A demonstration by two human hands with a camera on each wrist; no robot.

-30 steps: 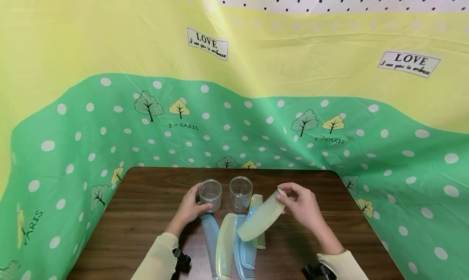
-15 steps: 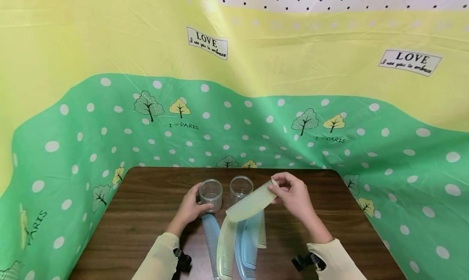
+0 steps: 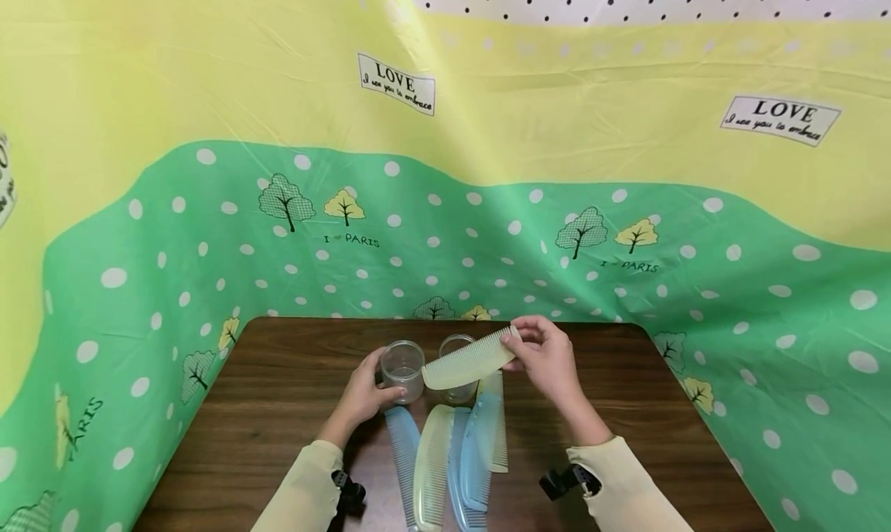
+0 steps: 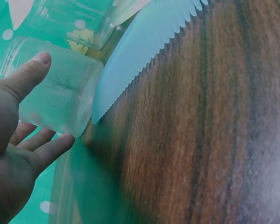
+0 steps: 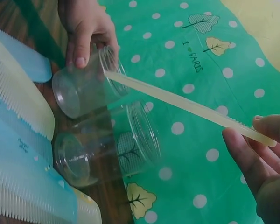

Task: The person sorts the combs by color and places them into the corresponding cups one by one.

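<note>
My left hand (image 3: 360, 397) holds a clear round jar (image 3: 404, 385) on the table, thumb on one side and fingers on the other. Between thumb and fingers, my right hand (image 3: 547, 362) pinches one end of a pale yellow comb (image 3: 468, 366). The comb is raised over a second clear jar (image 5: 107, 144), partly covering it in the head view. Its free end lies close to the rim of the held jar; the right wrist view shows it at the mouth, and I cannot tell whether they touch. Both jars look see-through, with no comb inside.
In front of the jars lie several combs: a blue comb (image 3: 402, 455) at the left, a pale yellow comb (image 3: 433, 462) beside it, then overlapping blue combs (image 3: 478, 458) and a yellowish comb (image 3: 500, 439). A patterned green and yellow cloth (image 3: 445, 246) surrounds the brown wooden table (image 3: 278, 393).
My right hand has moved left and away from me, carrying the yellow comb from above the other combs to the jars; the comb has turned flatter. My left hand stays on its jar.
</note>
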